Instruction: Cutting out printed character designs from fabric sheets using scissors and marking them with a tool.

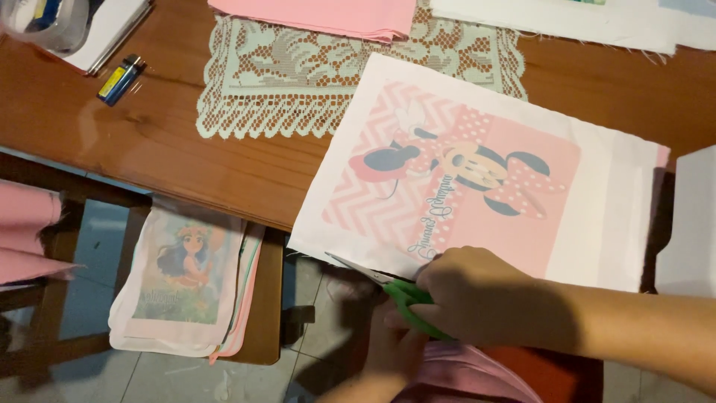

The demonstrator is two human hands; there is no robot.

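A white square of fabric printed with a pink cartoon mouse picture (477,175) is laid on the brown wooden table (149,142), its near edge reaching over the table's front edge. A pair of scissors with green plastic handles and silver blades (388,287) is gripped in the right hand (477,298), the fingers closed through the handles; the blades are seen parted at the near edge of the printed fabric, pointing left. The left hand (395,351) is found just below the scissors, in shadow; whether it is clenched or holding anything cannot be told.

Behind the printed fabric, a pale green lace mat (298,75) is spread on the table, with folded pink cloth (321,15) lying on its far side. A blue and yellow lighter (119,78) is set near the left end. Lower left, a stack of printed fabric pieces (183,280) is rested on a wooden chair seat (265,313).
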